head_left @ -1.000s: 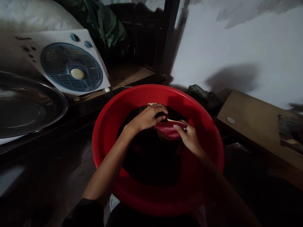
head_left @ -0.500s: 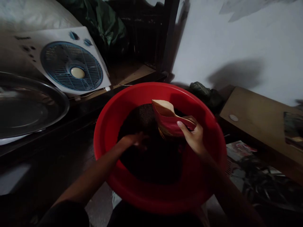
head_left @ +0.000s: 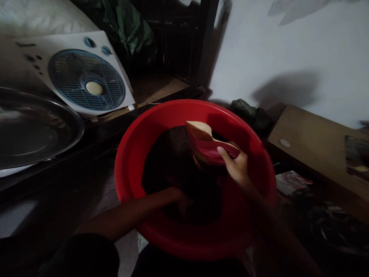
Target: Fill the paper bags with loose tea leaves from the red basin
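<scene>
A large red plastic basin (head_left: 138, 132) stands before me, with a mass of dark, loose, grainy material (head_left: 175, 140) in its bottom. Over it my right hand (head_left: 236, 166) grips a red paper-like bag (head_left: 211, 152) at its right end, thumb on the near side. The bag's mouth gapes toward the upper left and shows a pale inside. My left hand (head_left: 181, 200) reaches low into the basin, at or in the dark material. Shadow hides its fingers, so I cannot see what they hold.
A white box fan (head_left: 93, 77) stands at the upper left beside a shiny metal tray (head_left: 69, 130). On the right is a wooden board or tabletop (head_left: 311, 134) bearing a small pale oval object (head_left: 285, 143). A white wall (head_left: 273, 50) rises behind.
My left hand has moved down and right within the basin, toward me and into deeper shadow. My right hand and the bag have hardly shifted.
</scene>
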A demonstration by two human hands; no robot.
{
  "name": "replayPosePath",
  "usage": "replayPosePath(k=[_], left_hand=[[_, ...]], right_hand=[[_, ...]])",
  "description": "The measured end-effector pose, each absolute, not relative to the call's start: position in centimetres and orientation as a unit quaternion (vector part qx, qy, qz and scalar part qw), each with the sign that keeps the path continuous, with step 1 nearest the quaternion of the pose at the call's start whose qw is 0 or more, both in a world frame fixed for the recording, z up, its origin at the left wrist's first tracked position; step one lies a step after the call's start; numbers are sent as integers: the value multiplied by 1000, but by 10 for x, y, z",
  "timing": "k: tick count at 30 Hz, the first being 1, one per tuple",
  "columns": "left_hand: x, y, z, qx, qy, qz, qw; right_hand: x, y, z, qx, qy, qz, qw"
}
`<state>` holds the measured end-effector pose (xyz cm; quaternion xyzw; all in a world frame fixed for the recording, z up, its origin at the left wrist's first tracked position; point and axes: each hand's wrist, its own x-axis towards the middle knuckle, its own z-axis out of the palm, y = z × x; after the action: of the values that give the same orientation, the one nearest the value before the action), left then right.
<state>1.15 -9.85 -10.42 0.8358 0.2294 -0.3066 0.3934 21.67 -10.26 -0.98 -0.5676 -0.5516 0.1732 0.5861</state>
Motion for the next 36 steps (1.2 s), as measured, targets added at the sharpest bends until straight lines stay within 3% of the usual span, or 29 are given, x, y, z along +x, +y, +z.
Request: replayPosePath(k=[3, 5, 9, 12, 15, 20, 30, 33, 36], left_hand=[[13, -93, -84, 791, 156, -389, 446], [10, -81, -62, 798, 149, -363, 458], [-11, -44, 2, 864, 192, -75, 459], [-25, -22, 50, 889, 263, 124, 353], [-21, -9, 79, 902, 293, 200, 245], [12, 9, 81, 940, 259, 174, 140], [33, 20, 78, 940, 199, 181, 211], [23, 11, 78, 922, 177, 243, 246], [4, 8, 69, 869, 269, 370, 188]], right_hand=[[217, -104, -12, -568, -549, 178, 587], [217, -104, -11, -569, -551, 180, 583], [216, -102, -7, -566, -562, 188, 573], [214, -100, -5, -564, -572, 194, 563], [213, -100, -4, -557, -584, 195, 557], [213, -101, -7, -555, -586, 197, 557], [213, -100, -5, -558, -598, 186, 545], [213, -101, -5, -559, -585, 200, 553], [214, -102, -4, -563, -576, 206, 555]])
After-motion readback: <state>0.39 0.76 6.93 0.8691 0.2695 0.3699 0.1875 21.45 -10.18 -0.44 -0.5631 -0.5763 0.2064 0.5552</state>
